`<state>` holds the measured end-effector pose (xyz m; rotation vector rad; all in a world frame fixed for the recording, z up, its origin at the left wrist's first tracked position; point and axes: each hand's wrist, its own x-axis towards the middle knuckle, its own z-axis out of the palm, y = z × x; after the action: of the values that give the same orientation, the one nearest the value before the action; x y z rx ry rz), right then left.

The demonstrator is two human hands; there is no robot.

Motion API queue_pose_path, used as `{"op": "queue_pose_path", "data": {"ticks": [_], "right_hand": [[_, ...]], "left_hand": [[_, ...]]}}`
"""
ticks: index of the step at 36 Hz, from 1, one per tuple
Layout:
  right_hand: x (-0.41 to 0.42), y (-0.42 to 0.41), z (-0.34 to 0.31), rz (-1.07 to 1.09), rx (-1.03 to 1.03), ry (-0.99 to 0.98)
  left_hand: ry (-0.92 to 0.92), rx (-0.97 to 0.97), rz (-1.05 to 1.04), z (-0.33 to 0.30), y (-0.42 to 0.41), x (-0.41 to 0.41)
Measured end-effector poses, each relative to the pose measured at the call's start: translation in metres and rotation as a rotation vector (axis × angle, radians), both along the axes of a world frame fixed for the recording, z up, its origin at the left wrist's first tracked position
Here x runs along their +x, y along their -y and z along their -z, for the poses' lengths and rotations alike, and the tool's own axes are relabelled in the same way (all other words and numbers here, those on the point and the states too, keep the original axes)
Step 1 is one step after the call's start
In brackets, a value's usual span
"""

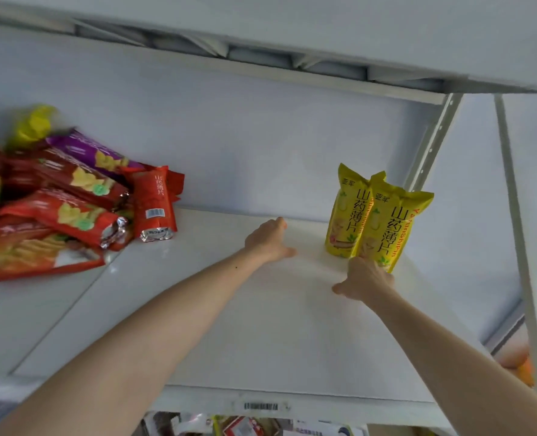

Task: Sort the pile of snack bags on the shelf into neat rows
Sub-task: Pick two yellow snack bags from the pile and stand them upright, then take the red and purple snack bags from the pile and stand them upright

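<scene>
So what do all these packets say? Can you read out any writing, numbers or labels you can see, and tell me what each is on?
"山药薄片" and "亚军": front yellow bag, standing at right; red Latin lettering down its edge is too blurred.
"山药薄片" and "亚军": rear yellow bag, right beside it.
"山药片": upright red bag, with a barcode whose digits are too small.
Barcode sticker on the shelf edge: unreadable.
Pile at left: print too blurred.

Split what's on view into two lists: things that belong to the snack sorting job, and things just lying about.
Part of the job:
- pile of snack bags, red, purple and yellow, jumbled at the left
- two yellow bags standing upright at the right
- shelf
- left hand, empty
- right hand at the front yellow bag's base

Just lying about:
- packets on the lower shelf
- barcode label
</scene>
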<state>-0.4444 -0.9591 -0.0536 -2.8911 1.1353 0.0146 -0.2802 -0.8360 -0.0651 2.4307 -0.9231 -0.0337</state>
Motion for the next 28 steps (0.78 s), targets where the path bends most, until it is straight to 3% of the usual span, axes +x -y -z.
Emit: {"op": "queue_pose_path", "data": {"ticks": [7, 18, 28], "right_hand": [[0.073, -0.095, -0.008, -0.14, 0.033, -0.006], [0.195, -0.256, -0.02, -0.305, 0.117, 0.125], [0.287, -0.33, -0.037, -0.526, 0.042, 0.29]], "left_hand": [[0.057, -0.074, -0.106, -0.029, -0.122, 0.046], [0.145, 0.027, -0.267, -0.044, -0.341, 0.132], [0.1, 0.166, -0.387, -0.029, -0.421, 0.184]]}}
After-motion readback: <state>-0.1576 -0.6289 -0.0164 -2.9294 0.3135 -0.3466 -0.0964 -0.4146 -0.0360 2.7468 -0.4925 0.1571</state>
